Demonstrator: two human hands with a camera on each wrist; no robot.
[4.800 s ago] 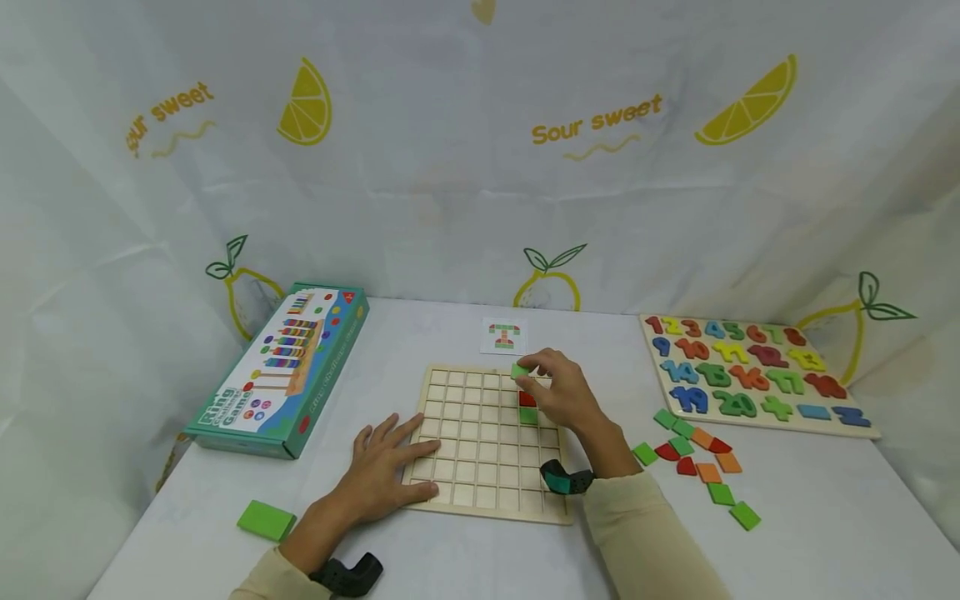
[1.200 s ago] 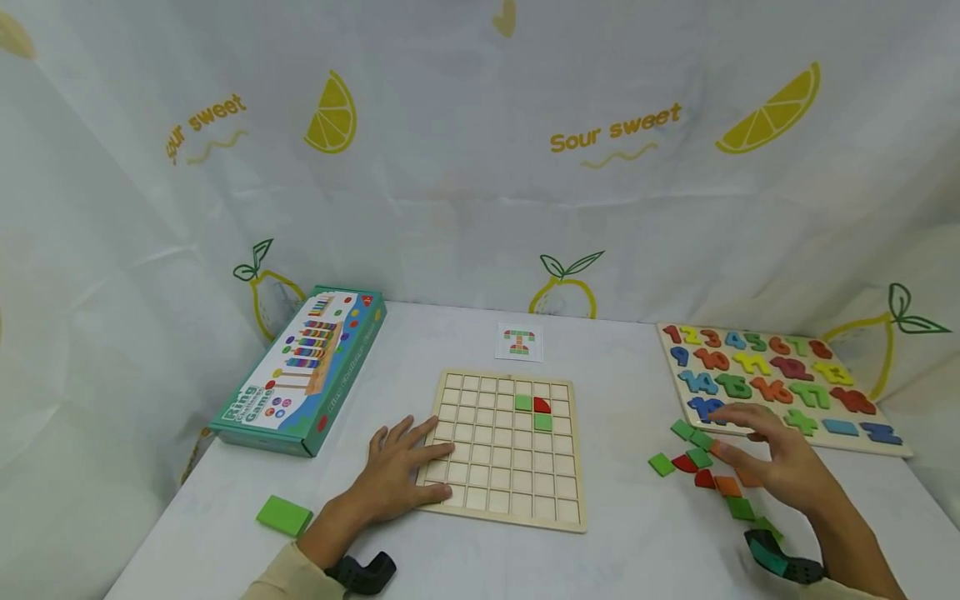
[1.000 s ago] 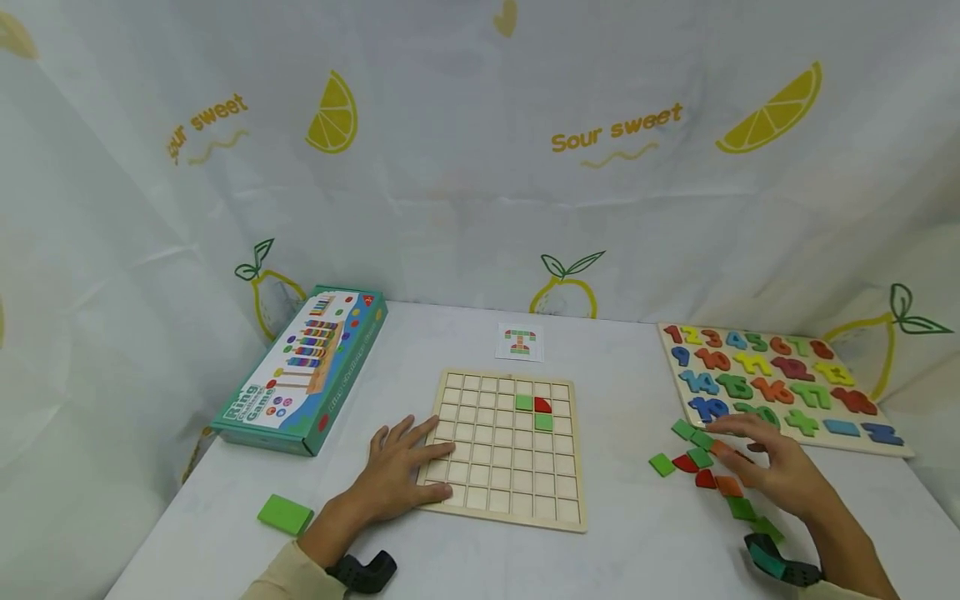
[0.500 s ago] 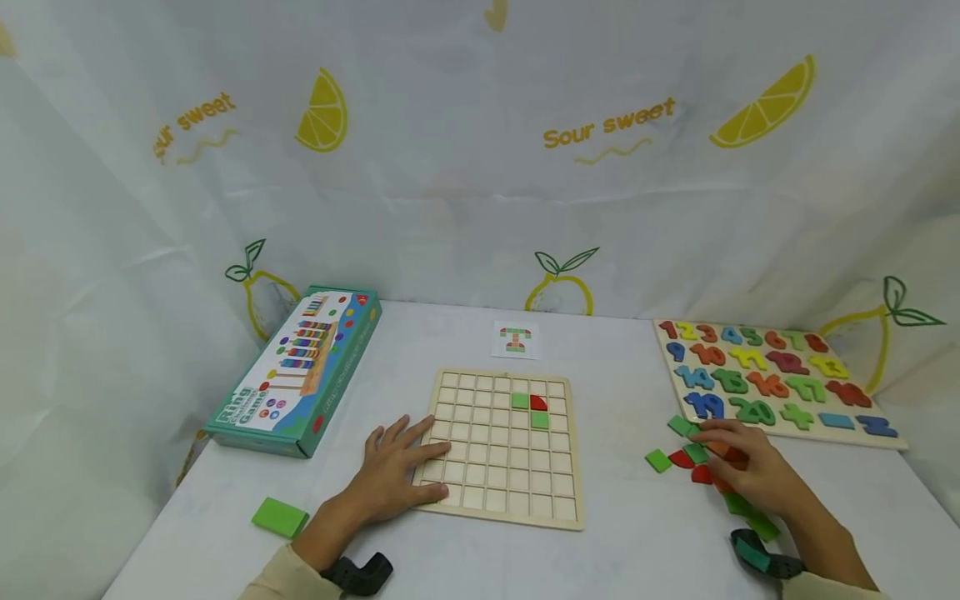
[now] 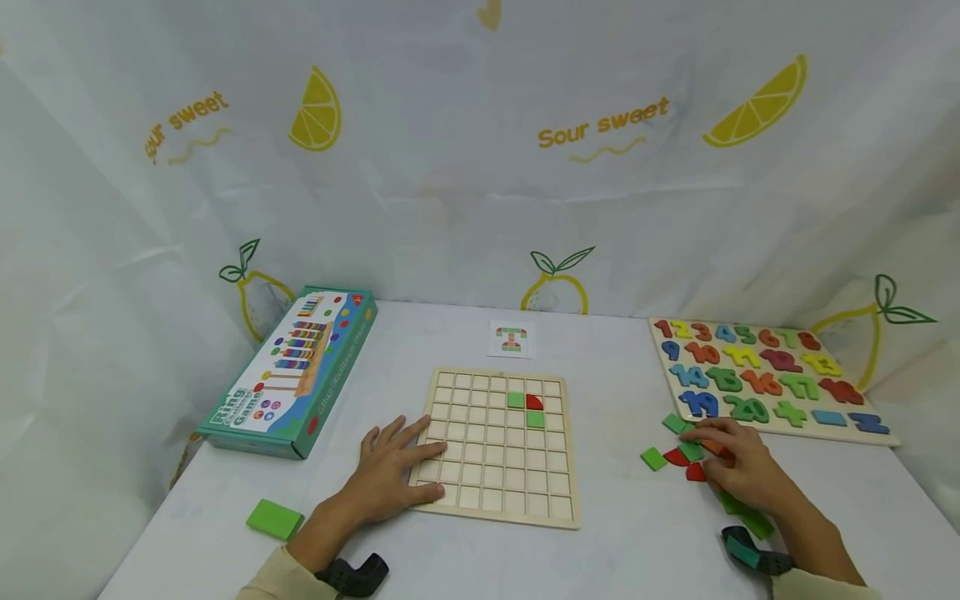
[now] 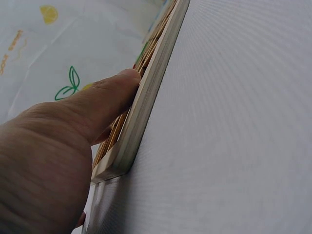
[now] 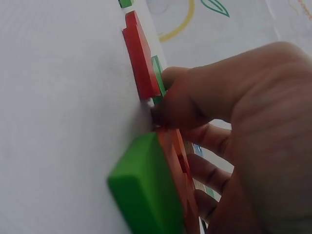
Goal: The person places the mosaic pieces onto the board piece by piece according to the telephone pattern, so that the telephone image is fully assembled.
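Observation:
A wooden grid board (image 5: 472, 517) lies mid-table. It holds two green square tiles, one upper (image 5: 516, 400) and one lower (image 5: 535, 419), and a red quarter-round tile (image 5: 534, 402). My left hand (image 5: 386, 475) rests with spread fingers on the board's left edge; in the left wrist view its thumb (image 6: 105, 97) presses the rim. To the right, my right hand (image 5: 742, 467) reaches into loose green, red and orange tiles, thumb and index bent around a green tile (image 5: 690, 451). Whether they pinch it is unclear. The palm hides several tiles; a red tile (image 7: 140, 58) shows in the right wrist view.
A small pattern card (image 5: 512, 339) lies behind the board. At the left are a boxed game (image 5: 292, 375) and a green block (image 5: 275, 520). A number puzzle board (image 5: 772, 375) stands back right, just beyond the loose tiles. A white printed curtain closes off the back.
After setting a green tile on the board, my right hand moved right to the loose tiles, then lowered with thumb and index drawing closer. The left hand stayed on the board.

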